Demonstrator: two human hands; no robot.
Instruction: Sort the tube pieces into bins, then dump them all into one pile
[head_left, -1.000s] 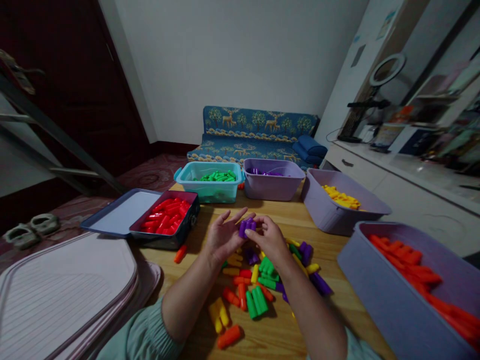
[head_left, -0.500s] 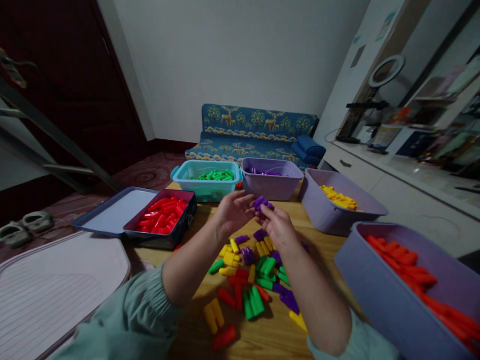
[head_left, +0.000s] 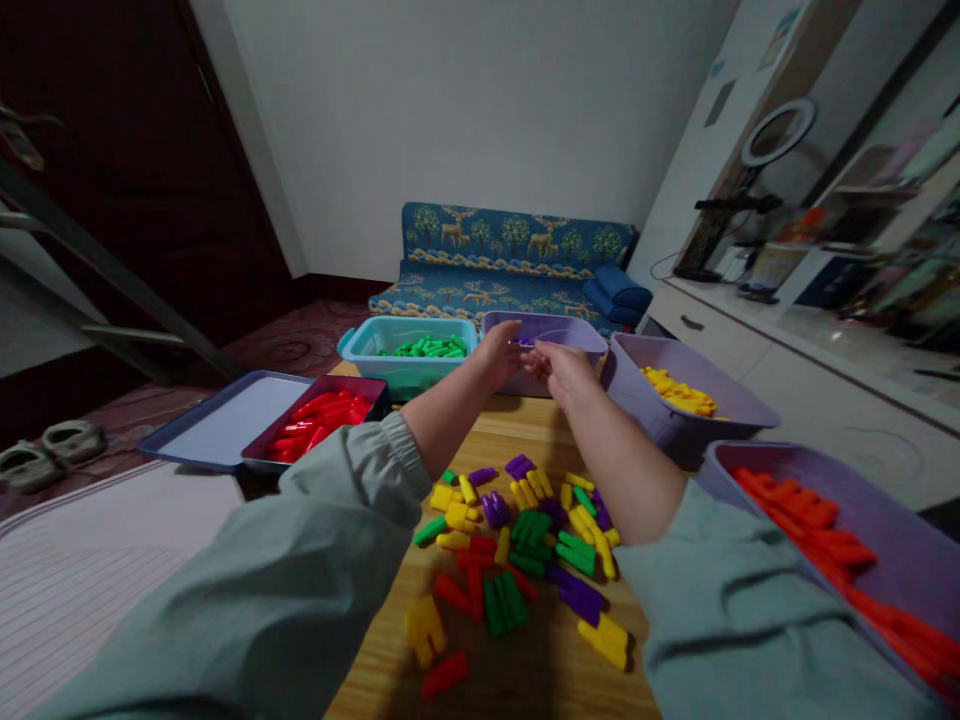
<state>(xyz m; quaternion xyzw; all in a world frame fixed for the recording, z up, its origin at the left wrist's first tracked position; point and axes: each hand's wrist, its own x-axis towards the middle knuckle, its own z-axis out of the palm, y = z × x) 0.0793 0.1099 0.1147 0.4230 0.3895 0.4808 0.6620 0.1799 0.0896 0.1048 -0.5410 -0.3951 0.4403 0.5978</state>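
Observation:
My left hand reaches over the front rim of the purple bin at the back, fingers stretched out and open. Close on its right, my right hand is at the same rim, its fingers loosely curved and apart, with no piece visible in them. Purple pieces show in the bin between the hands; the rest of its contents is hidden. Nearer me on the wooden table lies a loose spread of plastic pieces, among them a purple piece, a green piece and a yellow piece.
A turquoise bin of green pieces stands left of the purple one. Further left is an open tin with red pieces. On the right are a lilac bin with yellow pieces and another bin with orange-red ones.
Both hands have moved forward from above the scattered pieces to the purple bin. The purple piece held between them before no longer shows in my hands.

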